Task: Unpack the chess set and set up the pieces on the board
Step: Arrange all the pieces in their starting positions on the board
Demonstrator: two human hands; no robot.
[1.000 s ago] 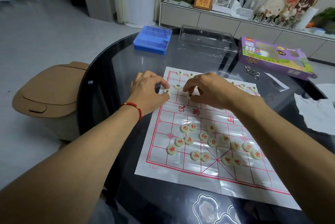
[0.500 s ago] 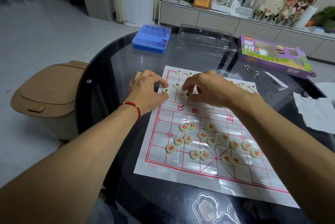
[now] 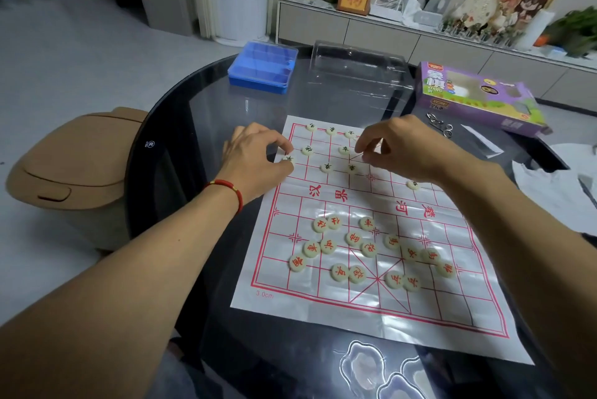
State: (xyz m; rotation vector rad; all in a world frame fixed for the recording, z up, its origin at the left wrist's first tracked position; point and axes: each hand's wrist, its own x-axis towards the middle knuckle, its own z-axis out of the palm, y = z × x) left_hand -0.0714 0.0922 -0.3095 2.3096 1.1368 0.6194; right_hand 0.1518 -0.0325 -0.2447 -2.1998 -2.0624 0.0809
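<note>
A white paper chess board [image 3: 452, 301] with red lines lies on a dark glass table [image 3: 206, 114]. Several round cream pieces with red characters [image 3: 353, 238] are scattered over its near half. Pieces with dark characters [image 3: 327, 167] sit on the far half, three of them in the far row [image 3: 330, 130]. My left hand [image 3: 255, 159] pinches a dark-lettered piece [image 3: 288, 158] between thumb and index finger at the board's left edge. My right hand [image 3: 403, 149] hovers over the far middle with fingers curled; I see no piece between them.
Behind the board are a blue plastic case [image 3: 263, 67], a clear plastic tray [image 3: 358, 72] and the purple chess box [image 3: 475, 95]. A metal clip [image 3: 439, 125] and white paper [image 3: 555, 195] lie to the right. A tan bin [image 3: 74, 166] stands left of the table.
My right hand has lifted and shifted right, uncovering two dark-lettered pieces in the far middle. My left hand stays pinching the piece at the left edge.
</note>
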